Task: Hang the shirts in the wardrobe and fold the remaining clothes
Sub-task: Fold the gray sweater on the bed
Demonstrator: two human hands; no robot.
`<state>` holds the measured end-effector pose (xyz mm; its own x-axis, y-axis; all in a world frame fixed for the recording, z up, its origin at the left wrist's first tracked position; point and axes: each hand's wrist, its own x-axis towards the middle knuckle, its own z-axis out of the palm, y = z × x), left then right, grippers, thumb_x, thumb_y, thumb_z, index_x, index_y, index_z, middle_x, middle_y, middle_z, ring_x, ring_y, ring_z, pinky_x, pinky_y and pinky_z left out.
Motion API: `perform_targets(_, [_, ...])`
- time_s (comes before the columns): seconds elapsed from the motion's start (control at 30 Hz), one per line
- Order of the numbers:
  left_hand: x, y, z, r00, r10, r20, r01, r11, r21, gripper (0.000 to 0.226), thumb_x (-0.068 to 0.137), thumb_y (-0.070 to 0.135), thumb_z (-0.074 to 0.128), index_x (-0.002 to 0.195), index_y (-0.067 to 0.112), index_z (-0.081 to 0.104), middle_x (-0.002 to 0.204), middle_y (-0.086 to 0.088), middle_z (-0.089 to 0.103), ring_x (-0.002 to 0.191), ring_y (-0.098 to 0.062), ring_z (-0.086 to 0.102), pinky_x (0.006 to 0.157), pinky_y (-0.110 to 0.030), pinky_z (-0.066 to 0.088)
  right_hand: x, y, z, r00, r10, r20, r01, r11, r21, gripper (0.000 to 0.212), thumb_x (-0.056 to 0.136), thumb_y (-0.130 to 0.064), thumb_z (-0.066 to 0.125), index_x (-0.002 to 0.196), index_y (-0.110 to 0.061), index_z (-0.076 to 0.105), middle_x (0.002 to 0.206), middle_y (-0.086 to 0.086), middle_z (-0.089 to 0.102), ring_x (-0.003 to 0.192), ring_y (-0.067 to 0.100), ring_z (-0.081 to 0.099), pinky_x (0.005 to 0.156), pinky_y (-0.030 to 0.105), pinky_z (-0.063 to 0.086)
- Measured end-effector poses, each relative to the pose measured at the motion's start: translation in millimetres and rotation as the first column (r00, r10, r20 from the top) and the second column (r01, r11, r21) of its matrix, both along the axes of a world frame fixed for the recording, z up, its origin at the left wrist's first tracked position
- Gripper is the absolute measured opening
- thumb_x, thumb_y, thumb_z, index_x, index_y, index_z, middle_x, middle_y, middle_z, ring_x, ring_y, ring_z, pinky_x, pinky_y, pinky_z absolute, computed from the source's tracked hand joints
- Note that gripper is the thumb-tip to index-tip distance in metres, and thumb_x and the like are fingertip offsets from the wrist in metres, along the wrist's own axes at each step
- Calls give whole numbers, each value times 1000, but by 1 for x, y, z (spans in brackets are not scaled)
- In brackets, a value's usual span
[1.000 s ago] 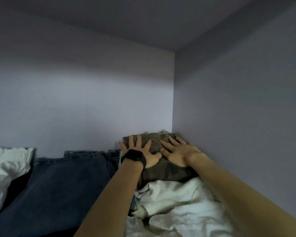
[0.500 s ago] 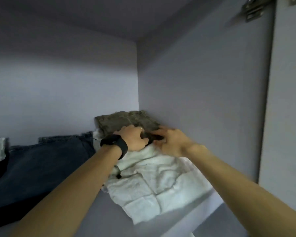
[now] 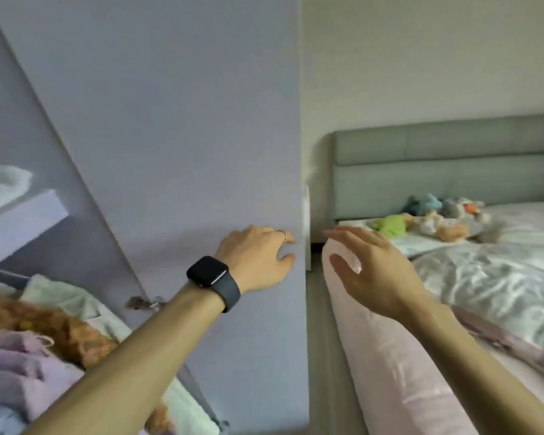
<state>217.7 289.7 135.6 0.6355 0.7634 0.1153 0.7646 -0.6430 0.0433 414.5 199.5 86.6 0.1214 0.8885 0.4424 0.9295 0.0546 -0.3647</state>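
Your left hand [image 3: 258, 259] lay against the pale lilac flat-panel wardrobe door [image 3: 186, 136], fingers bent at its free edge; I could not tell whether they hooked round it. Your right hand [image 3: 371, 274] hung in the air just past that edge, fingers spread and holding nothing, above the long pale pink pillow [image 3: 390, 372]. Neither hand carried a garment. The clothes in view sat inside the wardrobe at the left: a heap of soft orange, lilac and white clothes [image 3: 44, 340] on the lower shelf and one white folded cloth [image 3: 4, 183] on the shelf above. I judged them light, limp and apt to slump out of any fold, so you would do best to take a shirt by both shoulders or the collar. Counted: two hands, one black smartwatch [image 3: 212, 279], one door, two shelves, one pillow, one grey padded headboard [image 3: 453, 171]. The pieces in the heap and the cluster of plush toys [image 3: 437, 219] were too blurred to count.
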Motion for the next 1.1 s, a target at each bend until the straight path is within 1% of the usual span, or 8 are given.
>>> perform_targets(0.1, [99, -45, -53, 981, -193, 16, 194, 974, -118, 43, 99, 44, 45, 141, 38, 50, 138, 9, 57, 125, -21, 52, 94, -36, 49, 75, -81, -45, 971, -229, 65, 238, 951, -199, 45, 98, -39, 53, 143, -42, 49, 150, -16, 46, 136, 19, 42, 104, 36, 44])
perform_targets(0.2, [197, -97, -98, 928, -371, -39, 350, 902, -254, 43, 99, 42, 44, 142, 38, 49, 142, 7, 54, 129, -21, 50, 96, -35, 45, 136, -164, -88, 901, -428, 70, 424, 837, -345, 45, 99, -44, 50, 144, -44, 46, 150, -18, 45, 137, 18, 40, 107, 36, 41])
perform_targets(0.43, [396, -226, -150, 670, -727, -151, 633, 666, -395, 45, 98, 41, 44, 142, 36, 47, 145, 3, 52, 132, -23, 49, 105, -39, 38, 230, -356, -145, 582, -810, 68, 699, 456, -550, 45, 97, -45, 49, 142, -40, 48, 147, -11, 49, 135, 23, 43, 106, 37, 42])
perform_targets(0.53, [463, -266, -166, 560, -812, -165, 701, 570, -428, 45, 96, 41, 45, 140, 34, 50, 140, 1, 55, 126, -25, 53, 99, -37, 45, 258, -406, -159, 438, -895, 91, 743, 303, -597, 49, 97, -46, 48, 145, -40, 43, 150, -13, 46, 137, 22, 40, 108, 36, 41])
perform_targets(0.6, [488, -278, -174, 527, -835, -157, 717, 536, -446, 45, 95, 41, 45, 139, 34, 51, 137, 2, 57, 124, -25, 54, 96, -36, 46, 272, -423, -164, 383, -919, 98, 746, 246, -619, 51, 98, -46, 48, 147, -39, 40, 152, -13, 44, 138, 21, 38, 108, 35, 40])
perform_targets(0.77, [578, -310, -192, 390, -908, -150, 809, 416, -414, 46, 95, 40, 46, 140, 35, 50, 135, 3, 59, 130, -26, 50, 105, -40, 40, 325, -463, -175, 193, -973, 126, 773, 72, -630, 54, 97, -46, 47, 150, -37, 37, 153, -13, 41, 139, 21, 36, 107, 34, 39])
perform_targets(0.93, [668, -347, -210, 284, -939, -194, 863, 339, -375, 48, 98, 39, 44, 146, 34, 46, 145, 2, 51, 134, -24, 45, 107, -40, 35, 382, -500, -192, 48, -994, 103, 774, -28, -633, 55, 96, -44, 47, 149, -38, 36, 152, -14, 41, 138, 21, 36, 106, 36, 41])
perform_targets(1.1, [746, -394, -260, 233, -952, -199, 891, 291, -349, 51, 97, 38, 43, 148, 36, 41, 148, 5, 45, 140, -18, 35, 111, -39, 34, 449, -543, -235, 4, -995, 96, 775, -58, -629, 56, 97, -45, 45, 151, -36, 33, 155, -15, 36, 139, 19, 34, 106, 36, 41])
